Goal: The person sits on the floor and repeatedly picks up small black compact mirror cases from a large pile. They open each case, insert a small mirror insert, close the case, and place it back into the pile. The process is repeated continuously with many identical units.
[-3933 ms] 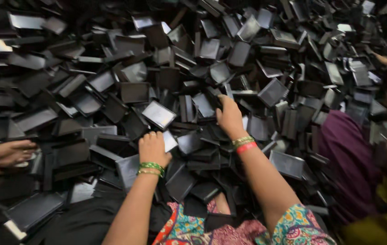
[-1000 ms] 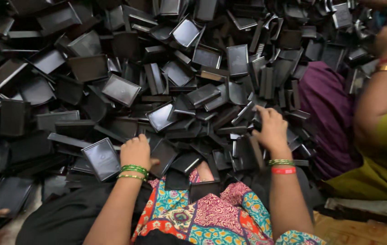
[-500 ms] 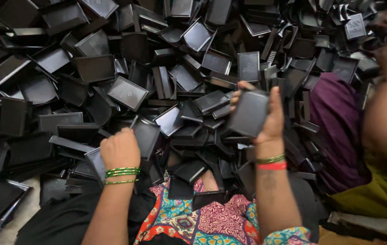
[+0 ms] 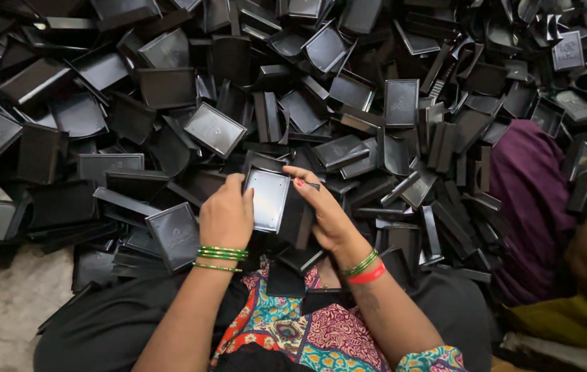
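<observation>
A flat black rectangular tray point(image 4: 267, 200) with a raised rim sits between both hands just above the person's lap, its shiny inner face turned up toward the camera. The left hand point(image 4: 227, 218) wraps its grip around the tray's left edge, fingers curled over the rim; green bangles point(image 4: 221, 253) ring that wrist. The right hand point(image 4: 322, 210) pinches the right side, thumb on top near the upper corner, and appears to hold a second dark piece point(image 4: 298, 219) just behind the tray. A red and green bangle pair point(image 4: 364, 269) circles the right wrist. Beyond the hands a big heap of identical black trays point(image 4: 348, 89) covers the floor. At right, a person in purple cloth point(image 4: 531, 193) sits against the heap.
</observation>
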